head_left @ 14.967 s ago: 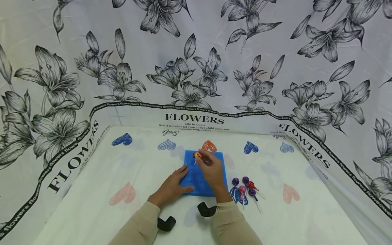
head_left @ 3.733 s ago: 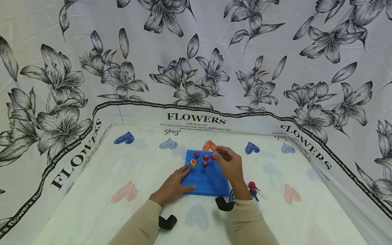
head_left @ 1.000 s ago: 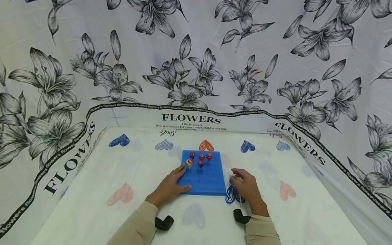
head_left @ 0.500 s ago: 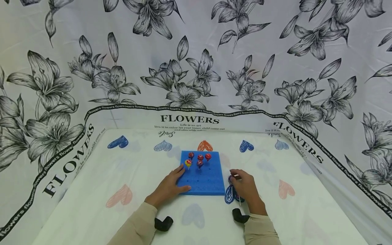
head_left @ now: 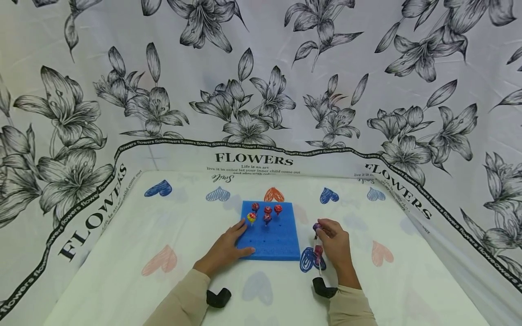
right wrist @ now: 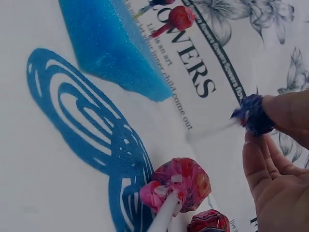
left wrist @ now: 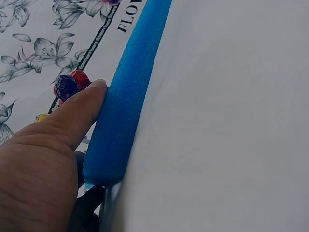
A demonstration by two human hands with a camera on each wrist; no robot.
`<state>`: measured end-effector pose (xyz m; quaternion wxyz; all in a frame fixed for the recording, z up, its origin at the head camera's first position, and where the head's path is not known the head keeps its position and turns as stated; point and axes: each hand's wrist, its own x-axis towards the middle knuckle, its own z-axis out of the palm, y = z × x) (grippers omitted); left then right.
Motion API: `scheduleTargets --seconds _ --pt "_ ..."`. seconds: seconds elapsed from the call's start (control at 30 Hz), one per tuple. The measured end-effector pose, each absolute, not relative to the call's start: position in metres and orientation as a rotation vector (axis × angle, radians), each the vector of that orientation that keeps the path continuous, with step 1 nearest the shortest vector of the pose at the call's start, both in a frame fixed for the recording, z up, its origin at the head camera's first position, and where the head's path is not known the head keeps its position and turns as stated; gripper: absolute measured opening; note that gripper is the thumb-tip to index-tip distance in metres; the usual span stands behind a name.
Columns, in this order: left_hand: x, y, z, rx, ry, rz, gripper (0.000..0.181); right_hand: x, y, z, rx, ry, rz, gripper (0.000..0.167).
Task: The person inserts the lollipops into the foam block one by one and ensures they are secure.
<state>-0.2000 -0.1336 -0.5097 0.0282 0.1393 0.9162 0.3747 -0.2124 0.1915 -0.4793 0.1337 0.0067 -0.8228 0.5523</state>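
Observation:
A blue foam block (head_left: 269, 246) lies on the table with several wrapped lollipops standing in its far part, including a yellow-red lollipop (head_left: 252, 217) and a red lollipop (head_left: 278, 208). My left hand (head_left: 224, 249) rests against the block's left side, fingers straight; in the left wrist view the thumb touches the foam (left wrist: 116, 111). Right of the block, my right hand (head_left: 336, 242) pinches a purple lollipop (right wrist: 258, 115) by its wrapped head between thumb and fingertips, its white stick pointing away from the hand. Below it lies a pink lollipop (right wrist: 186, 183), clear of the fingers.
Beside the pink lollipop, a red lollipop (right wrist: 210, 222) shows at the right wrist view's lower edge; the right hand hides it from the head camera. Small holes dot the block's near half. A flower-printed curtain (head_left: 253, 90) hangs behind the heart-patterned tablecloth (head_left: 183, 217).
Fifteen seconds ago one lollipop was at the block, in the right hand; several stand there now. In the last half second the right hand has raised the purple lollipop. The left hand stays put.

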Motion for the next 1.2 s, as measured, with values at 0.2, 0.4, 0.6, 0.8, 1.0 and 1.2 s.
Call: scheduleTargets --seconds 0.2,0.4,0.6,0.8,1.0,1.2 --pt "-0.198 -0.134 -0.509 0.428 2.827 1.154 0.086 -0.211 0.191 -0.480 -0.002 -2.360 1.727 0.027" --pt "-0.199 -0.132 -0.512 0.436 2.812 1.157 0.087 -0.208 0.192 -0.474 0.081 -2.274 1.845 0.030" --pt "-0.200 -0.131 -0.511 0.440 2.817 1.146 0.087 -0.205 0.190 -0.453 0.037 -2.247 1.738 0.039" --pt "-0.201 -0.132 -0.511 0.435 2.840 1.121 0.086 -0.205 0.184 -0.422 0.160 -2.101 1.730 0.036" --pt "-0.200 -0.133 -0.510 0.422 2.830 1.133 0.086 -0.202 0.176 -0.395 0.375 -1.960 1.734 0.035" --pt "-0.199 -0.133 -0.510 0.438 2.838 1.119 0.085 -0.198 0.164 -0.375 0.578 -1.832 1.715 0.035"
